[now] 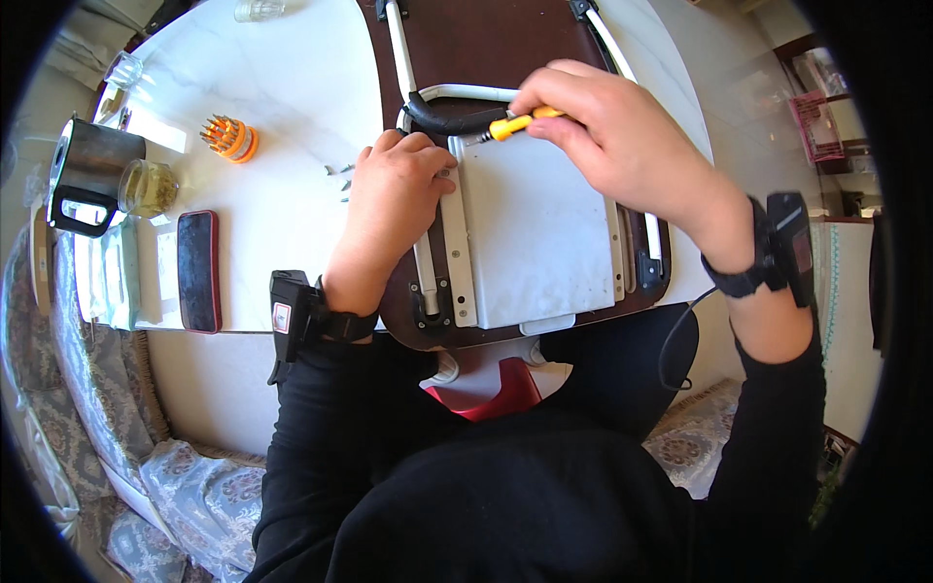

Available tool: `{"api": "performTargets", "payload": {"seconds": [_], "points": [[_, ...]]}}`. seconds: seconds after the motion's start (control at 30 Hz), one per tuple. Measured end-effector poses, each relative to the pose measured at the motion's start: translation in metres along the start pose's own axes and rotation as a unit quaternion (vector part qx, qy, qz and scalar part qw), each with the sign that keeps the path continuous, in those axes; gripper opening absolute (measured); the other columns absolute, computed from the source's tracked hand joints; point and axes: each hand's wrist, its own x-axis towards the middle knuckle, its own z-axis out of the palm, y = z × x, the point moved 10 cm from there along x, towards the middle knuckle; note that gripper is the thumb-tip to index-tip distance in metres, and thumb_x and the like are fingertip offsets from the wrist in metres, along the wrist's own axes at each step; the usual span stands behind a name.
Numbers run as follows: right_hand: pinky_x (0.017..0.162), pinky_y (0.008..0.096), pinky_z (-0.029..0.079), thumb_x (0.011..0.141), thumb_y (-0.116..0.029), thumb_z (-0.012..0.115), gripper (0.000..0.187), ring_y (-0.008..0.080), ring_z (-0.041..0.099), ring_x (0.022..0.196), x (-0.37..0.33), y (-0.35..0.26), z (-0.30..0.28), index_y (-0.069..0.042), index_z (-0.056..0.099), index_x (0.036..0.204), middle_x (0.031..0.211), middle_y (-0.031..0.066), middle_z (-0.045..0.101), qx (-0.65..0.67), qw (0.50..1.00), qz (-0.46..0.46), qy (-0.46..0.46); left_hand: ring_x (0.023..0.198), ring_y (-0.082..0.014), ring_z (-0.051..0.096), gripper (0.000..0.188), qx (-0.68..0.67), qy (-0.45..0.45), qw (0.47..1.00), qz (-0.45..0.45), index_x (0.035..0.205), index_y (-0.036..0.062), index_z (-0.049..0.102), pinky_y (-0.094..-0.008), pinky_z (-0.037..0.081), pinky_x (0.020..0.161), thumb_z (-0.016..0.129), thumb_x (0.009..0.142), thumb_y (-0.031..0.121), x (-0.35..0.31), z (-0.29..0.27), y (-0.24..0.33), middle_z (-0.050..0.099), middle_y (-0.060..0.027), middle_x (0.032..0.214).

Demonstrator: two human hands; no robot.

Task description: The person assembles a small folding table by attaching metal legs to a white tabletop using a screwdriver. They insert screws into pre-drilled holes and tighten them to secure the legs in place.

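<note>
My right hand grips a yellow and black screwdriver, its tip pointing left over the top corner of a white drawer-like tray. The tray lies between metal rails on the dark brown underside of a small folding table, which has white tubular legs. My left hand rests over the upper end of the left rail, fingers bent and pinched together near the rail; what they hold, if anything, is too small to make out. Several loose screws lie on the white table just left of this hand.
An orange bit holder full of screwdriver bits stands on the white table at left. Nearby are a red-edged phone, a glass jar, a metal kettle and a pale green packet. A patterned sofa is at lower left.
</note>
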Motion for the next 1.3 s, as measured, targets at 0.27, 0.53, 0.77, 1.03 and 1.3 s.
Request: {"api": "performTargets", "payload": {"seconds": [0.27,0.53,0.77,1.03,1.3], "points": [[0.068,0.0278,0.044,0.095,-0.002,0.063,0.015,0.0176,0.055,0.075,-0.077,0.011,-0.002,0.000,0.066,0.109,0.092,0.0087,0.061,0.159,0.974,0.161,0.015,0.090,-0.0272,0.059,0.002,0.139,0.013,0.990,0.015,0.085,0.0079,0.067,-0.0419,0.046,0.083,0.069,0.085,0.009,0.000,0.009,0.011,0.065,-0.0031,0.087],[0.073,0.0266,0.046,0.096,-0.003,0.064,0.015,0.0164,0.058,0.080,-0.091,0.007,0.006,0.000,0.065,0.110,0.095,0.0082,0.063,0.216,0.955,0.200,0.033,0.086,-0.0379,0.063,0.007,0.139,0.145,0.972,-0.123,0.094,0.0047,0.059,-0.0485,0.048,0.076,0.063,0.092,0.010,-0.005,-0.047,-0.051,0.065,-0.0154,0.086],[0.069,0.0344,0.050,0.094,-0.008,0.066,0.012,0.0271,0.063,0.079,-0.071,-0.023,0.042,-0.001,0.065,0.104,0.093,0.0122,0.065,0.196,0.970,0.142,-0.011,0.089,-0.0368,0.065,0.010,0.146,0.044,0.965,-0.215,0.100,0.0068,0.062,-0.0460,0.051,0.077,0.065,0.091,0.012,-0.035,-0.034,-0.114,0.069,-0.0131,0.097],[0.066,0.0379,0.050,0.093,-0.007,0.067,0.010,0.0307,0.062,0.076,-0.055,-0.044,0.062,-0.004,0.064,0.101,0.088,0.0119,0.062,0.124,0.986,0.095,-0.053,0.088,-0.0343,0.065,0.012,0.134,0.110,0.975,-0.142,0.098,0.0051,0.065,-0.0442,0.050,0.076,0.069,0.087,0.011,-0.035,-0.063,-0.088,0.069,-0.0121,0.094],[0.070,0.0417,0.050,0.090,-0.004,0.066,0.012,0.0335,0.062,0.080,-0.043,-0.059,0.071,-0.003,0.062,0.101,0.089,0.0131,0.059,0.057,0.993,0.048,-0.090,0.092,-0.0326,0.064,0.009,0.112,0.103,0.977,-0.149,0.093,0.0064,0.070,-0.0434,0.050,0.081,0.070,0.087,0.013,-0.037,-0.072,-0.077,0.070,-0.0091,0.093]]}}
